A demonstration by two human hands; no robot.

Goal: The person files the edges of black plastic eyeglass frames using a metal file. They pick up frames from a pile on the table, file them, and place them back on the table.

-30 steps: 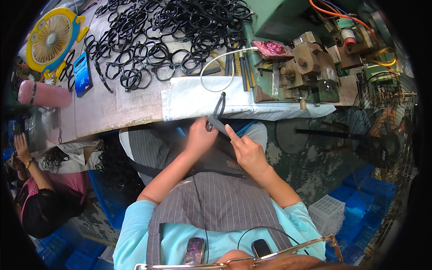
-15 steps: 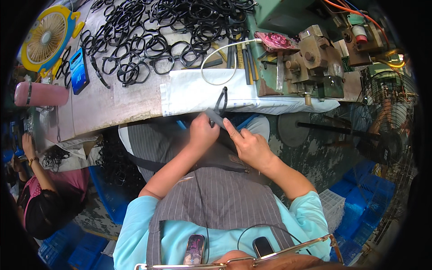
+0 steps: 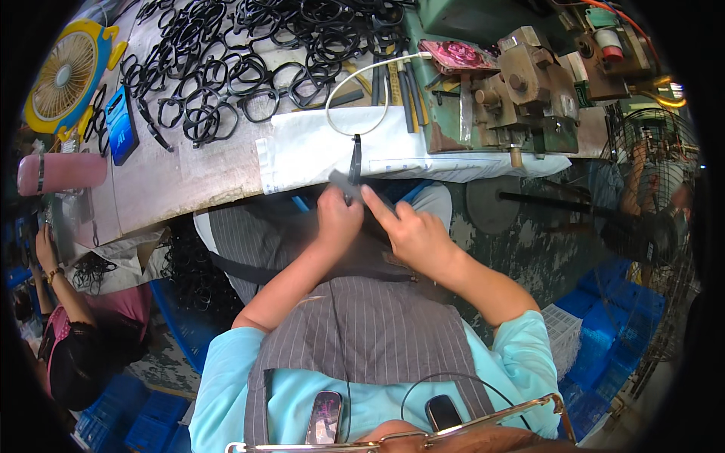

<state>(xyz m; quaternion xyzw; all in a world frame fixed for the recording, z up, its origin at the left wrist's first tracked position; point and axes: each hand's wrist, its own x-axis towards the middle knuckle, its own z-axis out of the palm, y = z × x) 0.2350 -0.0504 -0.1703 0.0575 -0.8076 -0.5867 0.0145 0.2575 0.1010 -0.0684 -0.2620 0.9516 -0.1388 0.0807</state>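
My left hand is closed at the table's front edge on a black eyeglass frame, whose narrow end sticks up over the white cloth. My right hand grips a flat grey file, its index finger stretched along the tool. The file lies slantwise across the black frame, just above my left fingers. Most of the frame and the file's rear end are hidden by my hands. Behind them, a white cloth covers the front of the table.
Many black eyeglass frames are heaped at the back. Several flat files lie beside a green machine at right. A fan, blue box and pink bottle stand left. A co-worker's arm shows far left.
Both hands have shifted slightly left and away from me with the frame and file. The file has slid forward across the frame, and the frame's raised end now looks narrower.
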